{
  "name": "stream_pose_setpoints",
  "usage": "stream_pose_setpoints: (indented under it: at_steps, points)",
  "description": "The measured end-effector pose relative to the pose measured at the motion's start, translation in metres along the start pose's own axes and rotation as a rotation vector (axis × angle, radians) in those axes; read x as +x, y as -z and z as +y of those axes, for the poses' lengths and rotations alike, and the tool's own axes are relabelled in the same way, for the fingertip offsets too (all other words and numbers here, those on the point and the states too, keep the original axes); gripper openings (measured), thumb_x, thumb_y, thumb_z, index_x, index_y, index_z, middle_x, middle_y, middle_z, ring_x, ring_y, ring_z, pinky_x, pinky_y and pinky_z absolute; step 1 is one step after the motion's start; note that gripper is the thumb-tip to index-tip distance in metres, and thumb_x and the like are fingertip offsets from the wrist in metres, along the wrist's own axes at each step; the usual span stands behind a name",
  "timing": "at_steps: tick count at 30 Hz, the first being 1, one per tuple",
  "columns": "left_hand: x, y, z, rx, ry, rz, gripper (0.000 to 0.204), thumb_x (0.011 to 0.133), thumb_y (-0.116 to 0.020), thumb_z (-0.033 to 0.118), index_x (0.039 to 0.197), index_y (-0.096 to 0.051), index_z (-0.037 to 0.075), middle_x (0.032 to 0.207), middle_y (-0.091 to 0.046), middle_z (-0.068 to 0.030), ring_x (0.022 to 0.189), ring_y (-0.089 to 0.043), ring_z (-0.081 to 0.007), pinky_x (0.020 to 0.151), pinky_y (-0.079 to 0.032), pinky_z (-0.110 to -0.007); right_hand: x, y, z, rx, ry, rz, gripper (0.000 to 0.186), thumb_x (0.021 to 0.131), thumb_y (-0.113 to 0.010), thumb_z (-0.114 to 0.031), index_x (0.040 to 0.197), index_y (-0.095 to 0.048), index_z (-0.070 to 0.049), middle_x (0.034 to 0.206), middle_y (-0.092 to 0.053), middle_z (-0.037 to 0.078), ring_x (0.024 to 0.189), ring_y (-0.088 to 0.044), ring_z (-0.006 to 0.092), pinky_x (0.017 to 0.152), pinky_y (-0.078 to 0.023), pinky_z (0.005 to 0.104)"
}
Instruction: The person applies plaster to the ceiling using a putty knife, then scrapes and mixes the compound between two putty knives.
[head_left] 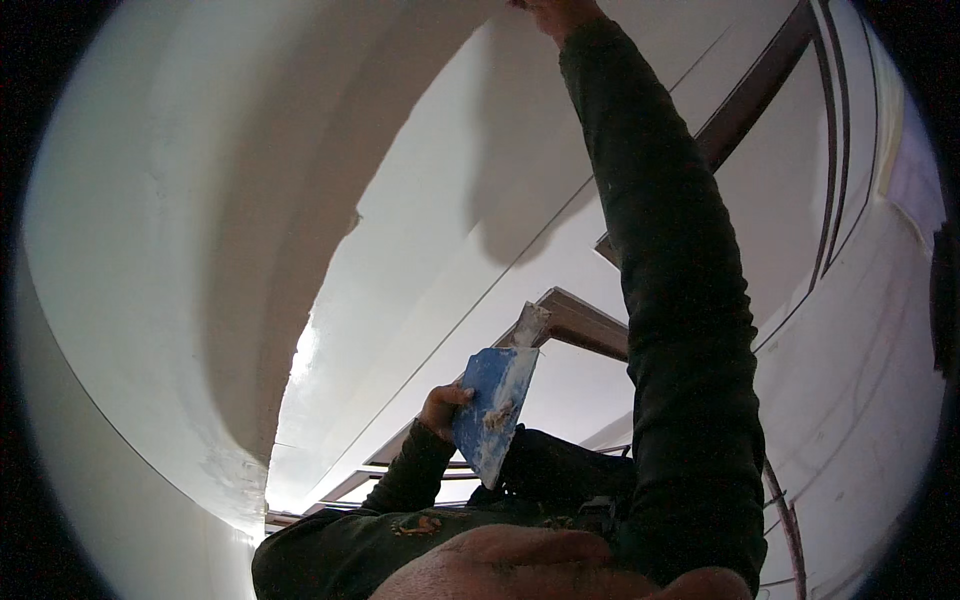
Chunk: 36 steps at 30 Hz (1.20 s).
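Note:
A blue flat board [492,405], smeared with white plaster-like paste and with a lump on its face, is in my left hand [446,408]. My thumb lies over its edge, and the board is tilted. A pale grey strip [530,326] shows just beyond the board's upper edge; whether it belongs to the board I cannot tell. High up, my right arm stretches to the top of the view, where my right hand [562,16] is cut off by the edge. Its fingers are mostly out of sight, close to a pale smooth surface [440,150], and what they hold is hidden.
A large pale wall-like surface [130,230] with a ragged edge fills the left side. Brown frame pieces [585,322] stand behind the board. Another dark beam [760,90] runs at the upper right. A thin brown strip [795,540] is at the lower right.

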<state>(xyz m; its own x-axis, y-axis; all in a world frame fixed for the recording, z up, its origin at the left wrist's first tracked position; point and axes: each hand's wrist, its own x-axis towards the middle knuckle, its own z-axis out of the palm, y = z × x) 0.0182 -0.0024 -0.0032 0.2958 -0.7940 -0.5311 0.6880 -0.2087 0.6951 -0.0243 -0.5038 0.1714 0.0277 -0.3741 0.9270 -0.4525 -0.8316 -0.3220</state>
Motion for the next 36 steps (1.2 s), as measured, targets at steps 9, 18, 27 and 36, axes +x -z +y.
stream_pose_setpoints:
  at_steps: [9, 18, 27, 36]
  points:
    - [-0.004, 0.001, 0.001, -0.014, -0.001, 0.052, 0.065, 0.071, -0.061, 0.007, 0.127, -0.032, -0.007, 0.107, -0.056, -0.0276, 0.09, -0.062, -0.0368, 0.078, -0.054, -0.048, -0.018, -0.016, -0.022, 1.079, -0.1, 0.585, 0.003, 0.069, -0.063, -0.01, 0.07, -0.062, -0.007, 0.069, -0.062, 0.006, 0.06, -0.06, 0.0188, 0.051, -0.048, 0.0309]
    - [-0.005, 0.007, -0.002, -0.034, 0.004, 0.033, 0.068, 0.07, -0.061, 0.007, 0.129, -0.03, -0.006, 0.109, -0.055, -0.027, 0.09, -0.062, -0.037, 0.078, -0.053, -0.049, -0.013, -0.013, -0.01, 0.21, -0.162, 0.59, 0.006, 0.067, -0.063, -0.012, 0.065, -0.064, -0.007, 0.066, -0.064, 0.007, 0.062, -0.062, 0.0233, 0.059, -0.05, 0.0355]
    - [-0.003, 0.009, 0.001, -0.041, 0.052, 0.037, 0.067, 0.07, -0.062, 0.008, 0.129, -0.032, -0.006, 0.109, -0.055, -0.0262, 0.092, -0.062, -0.0366, 0.08, -0.053, -0.049, -0.032, 0.006, -0.035, 0.59, -0.438, 0.512, 0.017, 0.078, -0.058, -0.02, 0.08, -0.07, -0.008, 0.083, -0.067, 0.012, 0.08, -0.062, 0.0278, 0.076, -0.048, 0.0373]
    - [-0.005, 0.001, 0.005, 0.093, 0.064, 0.093, 0.069, 0.064, -0.062, 0.015, 0.124, -0.039, -0.011, 0.114, -0.054, -0.0268, 0.095, -0.06, -0.0344, 0.085, -0.05, -0.045, -0.015, -0.018, -0.024, 1.246, -0.295, 0.666, 0.019, 0.079, -0.056, -0.02, 0.078, -0.068, -0.006, 0.084, -0.065, 0.013, 0.084, -0.06, 0.0291, 0.081, -0.046, 0.0378]
